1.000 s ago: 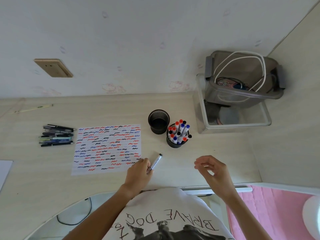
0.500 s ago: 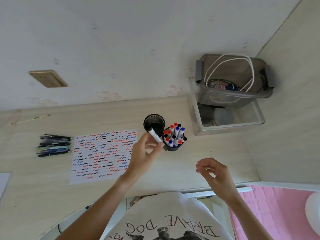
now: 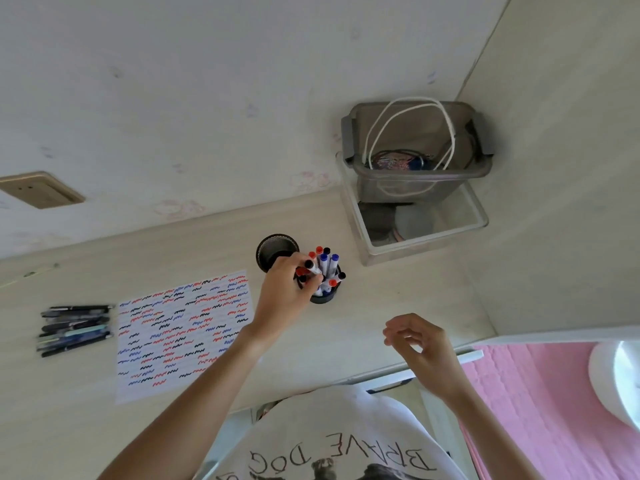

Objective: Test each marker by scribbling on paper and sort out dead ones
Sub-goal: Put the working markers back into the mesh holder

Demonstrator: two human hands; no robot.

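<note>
My left hand (image 3: 284,296) was over the full black mesh pen cup (image 3: 323,295), fingers curled and pinching a white black-capped marker (image 3: 313,268) in among the other capped red, blue and black markers (image 3: 327,263) standing there. Whether I was dropping it in or pulling it out, hard to tell from this angle. My right hand (image 3: 420,344) hung in the air off to the right of those fingers, loosely curled, holding nothing.

Just behind my left fingertips stood the second black mesh cup (image 3: 275,251), looked empty. Left of my wrist lay the white sheet of paper (image 3: 183,332), covered nearly edge to edge in red, blue and black squiggles. So judging by that, most testing was done. Further left, a row of dark pens (image 3: 74,329) lay on the pale wooden desk (image 3: 346,327), possibly the sorted-out dead ones. Little left, I'd guess.
</note>
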